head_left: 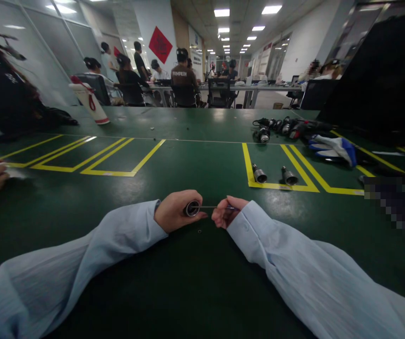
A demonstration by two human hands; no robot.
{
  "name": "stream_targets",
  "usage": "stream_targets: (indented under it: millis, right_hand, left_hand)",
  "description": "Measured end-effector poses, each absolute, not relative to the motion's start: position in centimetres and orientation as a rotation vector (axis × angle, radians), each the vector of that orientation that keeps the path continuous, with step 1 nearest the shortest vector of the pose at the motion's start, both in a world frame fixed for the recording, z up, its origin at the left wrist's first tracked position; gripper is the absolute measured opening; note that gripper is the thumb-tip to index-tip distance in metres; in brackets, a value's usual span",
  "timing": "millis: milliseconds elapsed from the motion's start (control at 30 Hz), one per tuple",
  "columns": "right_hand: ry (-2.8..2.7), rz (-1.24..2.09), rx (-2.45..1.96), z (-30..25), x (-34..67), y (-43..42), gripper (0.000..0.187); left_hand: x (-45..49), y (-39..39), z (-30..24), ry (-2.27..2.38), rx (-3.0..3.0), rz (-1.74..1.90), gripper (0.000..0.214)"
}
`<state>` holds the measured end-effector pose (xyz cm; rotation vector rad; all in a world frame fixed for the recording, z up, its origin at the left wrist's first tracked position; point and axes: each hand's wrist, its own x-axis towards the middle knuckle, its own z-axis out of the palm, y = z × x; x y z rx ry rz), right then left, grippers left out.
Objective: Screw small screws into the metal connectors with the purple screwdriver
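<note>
Currently, your left hand (177, 213) wraps snugly around metal cup (187, 210), mouth turned toward you; right hand (228, 213) pinches thin tool (208, 207), long axis left-right, tip pointing left at cup's mouth, contact unclear. Both over middle of surface (202, 162), working room out to yellow tape outlines (149, 157). Small ring (199, 231) lies just nearer you than left hand. Toward right edge, two stemmed cups (289, 177) inside one outline. Past far edge, shirt (181, 80) reads "PUMPKIN".
</note>
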<state>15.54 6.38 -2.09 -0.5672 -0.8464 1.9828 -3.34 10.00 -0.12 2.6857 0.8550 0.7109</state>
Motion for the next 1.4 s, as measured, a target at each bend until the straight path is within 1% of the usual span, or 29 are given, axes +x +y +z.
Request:
stream_targets:
  millis: [200, 400, 533, 700, 867, 1067, 1200, 1367, 1400]
  right_hand:
    - [-0.905, 1.812, -0.515, -2.3, 16.1, 7.1, 0.037]
    - [-0.94, 1.651, -0.678, -2.4, 16.2, 7.1, 0.041]
    - [-0.953, 1.642, -0.72, -1.9, 16.2, 7.0, 0.038]
    - [-0.985, 1.581, -0.873, -1.2, 15.6, 6.4, 0.034]
    - [-1.029, 1.546, -0.878, -1.1, 15.1, 5.6, 0.035]
    - [-1.109, 1.467, -0.935, -1.1, 14.9, 5.2, 0.033]
    - [-1.229, 1.35, -1.002, -1.1, 14.4, 4.7, 0.035]
    - [-1.464, 1.086, -1.047, -1.1, 13.7, 4.0, 0.035]
    - [-1.48, 1.078, -1.043, -1.2, 13.7, 4.1, 0.035]
  left_hand:
    - [-3.2, 9.7, 0.1, 0.928, 2.677, 0.611, 0.021]
    - [-3.2, 9.9, 0.1, 0.934, 2.678, 0.558, 0.022]
    - [-3.2, 9.9, 0.1, 0.912, 2.676, 0.553, 0.024]
    - [-3.2, 9.9, 0.0, 0.921, 2.672, 0.571, 0.024]
    - [-3.2, 9.9, -0.1, 0.911, 2.665, 0.557, 0.024]
    - [-3.3, 10.1, -0.1, 0.888, 2.675, 0.567, 0.024]
    - [-3.2, 10.0, 0.0, 0.891, 2.683, 0.568, 0.024]
    - [-3.2, 9.8, -0.2, 0.929, 2.699, 0.576, 0.018]
    - [-3.3, 9.8, -0.2, 0.937, 2.702, 0.588, 0.017]
